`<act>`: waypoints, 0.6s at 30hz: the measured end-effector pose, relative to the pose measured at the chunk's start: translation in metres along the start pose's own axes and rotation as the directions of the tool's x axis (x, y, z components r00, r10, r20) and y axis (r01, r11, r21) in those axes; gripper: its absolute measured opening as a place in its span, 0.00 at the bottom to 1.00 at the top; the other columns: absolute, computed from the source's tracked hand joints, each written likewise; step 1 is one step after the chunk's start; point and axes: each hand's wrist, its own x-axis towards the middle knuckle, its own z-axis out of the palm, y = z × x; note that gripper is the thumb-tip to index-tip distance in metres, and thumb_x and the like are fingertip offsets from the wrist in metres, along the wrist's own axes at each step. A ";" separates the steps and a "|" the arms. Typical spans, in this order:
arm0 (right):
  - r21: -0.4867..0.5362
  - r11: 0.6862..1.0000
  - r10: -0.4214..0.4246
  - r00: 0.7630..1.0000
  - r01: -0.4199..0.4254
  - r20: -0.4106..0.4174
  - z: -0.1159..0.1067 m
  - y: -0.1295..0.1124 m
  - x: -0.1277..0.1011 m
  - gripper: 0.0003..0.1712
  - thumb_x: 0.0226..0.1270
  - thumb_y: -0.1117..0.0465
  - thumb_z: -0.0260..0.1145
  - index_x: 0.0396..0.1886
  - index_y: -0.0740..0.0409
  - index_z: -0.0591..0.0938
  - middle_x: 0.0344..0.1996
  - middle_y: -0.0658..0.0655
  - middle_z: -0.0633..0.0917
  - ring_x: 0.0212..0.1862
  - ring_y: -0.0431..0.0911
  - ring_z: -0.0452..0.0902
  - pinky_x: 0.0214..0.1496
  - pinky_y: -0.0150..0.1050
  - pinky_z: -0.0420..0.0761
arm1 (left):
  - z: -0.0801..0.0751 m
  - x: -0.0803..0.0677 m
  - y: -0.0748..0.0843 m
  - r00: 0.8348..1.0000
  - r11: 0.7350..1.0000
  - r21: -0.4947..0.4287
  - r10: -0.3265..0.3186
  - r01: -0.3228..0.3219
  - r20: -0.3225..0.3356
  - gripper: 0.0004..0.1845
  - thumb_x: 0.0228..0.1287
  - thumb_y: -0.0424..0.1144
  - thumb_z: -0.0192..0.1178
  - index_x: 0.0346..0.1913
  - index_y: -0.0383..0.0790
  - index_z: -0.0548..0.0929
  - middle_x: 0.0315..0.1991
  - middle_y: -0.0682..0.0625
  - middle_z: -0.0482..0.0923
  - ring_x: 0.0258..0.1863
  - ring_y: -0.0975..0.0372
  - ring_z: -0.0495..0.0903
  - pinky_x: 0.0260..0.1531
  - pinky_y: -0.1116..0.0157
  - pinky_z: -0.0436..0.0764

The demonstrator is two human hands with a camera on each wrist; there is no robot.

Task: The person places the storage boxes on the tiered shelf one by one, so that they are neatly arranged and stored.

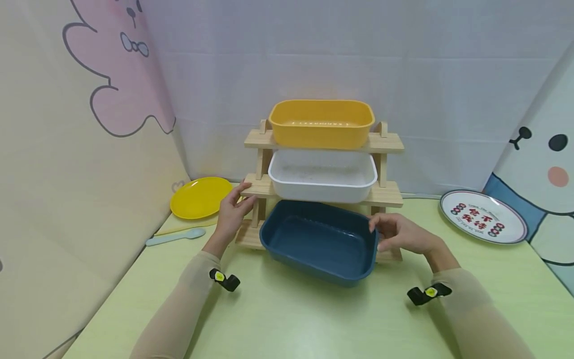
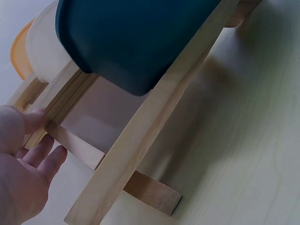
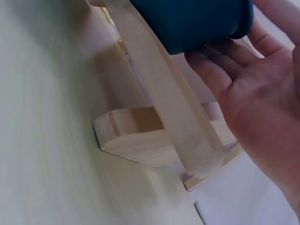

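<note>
A wooden three-tier rack (image 1: 388, 194) stands on the green table (image 1: 291, 314). A yellow tub (image 1: 320, 124) fills its top shelf and a white tub (image 1: 323, 177) the middle one. A dark blue tub (image 1: 318, 239) sits tilted forward on the bottom tier. My left hand (image 1: 233, 212) holds the left end of the middle shelf, thumb on top and fingers below. My right hand (image 1: 394, 234) grips the blue tub's right rim. In the left wrist view my left hand (image 2: 23, 164) touches a rack slat (image 2: 75, 145) under the blue tub (image 2: 136, 37). The right wrist view shows my right hand (image 3: 253, 93) cupping the blue tub (image 3: 197, 18) beside a rack leg (image 3: 159, 103).
A yellow plate (image 1: 199, 197) and a pale blue spoon (image 1: 175, 237) lie left of the rack. A white patterned plate (image 1: 482, 217) lies at the right. Cloth backdrops with cartoon prints close in the table on three sides.
</note>
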 end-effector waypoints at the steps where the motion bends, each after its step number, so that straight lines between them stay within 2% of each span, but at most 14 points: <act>1: -0.011 1.000 0.000 1.000 0.000 -0.005 0.000 0.000 0.000 0.18 0.60 0.81 0.65 0.48 0.66 0.75 0.47 0.55 0.79 0.50 0.44 0.78 0.48 0.37 0.83 | 0.000 0.000 0.000 1.000 1.000 0.000 -0.001 0.001 0.000 0.24 0.70 0.34 0.63 0.67 0.38 0.74 0.78 0.53 0.56 0.62 0.48 0.76 0.53 0.63 0.82; 2: -0.026 1.000 0.003 1.000 -0.003 -0.011 0.001 0.000 0.000 0.18 0.61 0.81 0.64 0.50 0.67 0.75 0.48 0.56 0.79 0.48 0.45 0.78 0.48 0.37 0.83 | 0.000 -0.001 0.000 1.000 1.000 -0.001 -0.002 0.002 0.001 0.24 0.70 0.34 0.63 0.67 0.38 0.74 0.78 0.53 0.56 0.62 0.48 0.76 0.53 0.63 0.81; 6: -0.109 0.994 -0.004 0.999 -0.001 -0.046 0.002 -0.002 -0.003 0.17 0.67 0.79 0.61 0.54 0.68 0.75 0.53 0.62 0.78 0.51 0.45 0.79 0.52 0.37 0.83 | 0.001 -0.001 0.001 1.000 1.000 0.008 0.001 -0.001 0.004 0.24 0.70 0.34 0.63 0.67 0.39 0.74 0.78 0.53 0.56 0.62 0.48 0.76 0.53 0.63 0.81; 12: -0.174 0.984 0.018 0.992 -0.040 -0.123 0.007 -0.011 -0.005 0.15 0.71 0.74 0.60 0.55 0.70 0.75 0.62 0.78 0.71 0.62 0.44 0.76 0.58 0.36 0.81 | 0.002 0.000 0.001 1.000 1.000 0.014 0.006 -0.006 0.006 0.24 0.70 0.34 0.63 0.67 0.39 0.74 0.78 0.52 0.56 0.62 0.47 0.76 0.53 0.63 0.81; 16: -0.228 0.969 0.051 0.981 -0.094 -0.189 0.012 -0.019 -0.005 0.13 0.72 0.72 0.61 0.54 0.69 0.77 0.67 0.77 0.68 0.63 0.44 0.75 0.56 0.37 0.83 | 0.001 0.000 0.002 1.000 1.000 0.022 -0.006 0.006 0.001 0.24 0.70 0.35 0.63 0.67 0.40 0.75 0.78 0.53 0.56 0.63 0.48 0.76 0.53 0.63 0.81; 18: -0.312 0.941 0.064 0.973 -0.133 -0.222 0.016 -0.026 -0.005 0.13 0.72 0.69 0.63 0.53 0.68 0.78 0.68 0.74 0.69 0.63 0.46 0.76 0.56 0.38 0.83 | 0.002 -0.001 0.002 1.000 1.000 0.026 -0.016 0.016 -0.002 0.24 0.70 0.35 0.64 0.67 0.41 0.75 0.78 0.53 0.55 0.63 0.48 0.76 0.53 0.63 0.81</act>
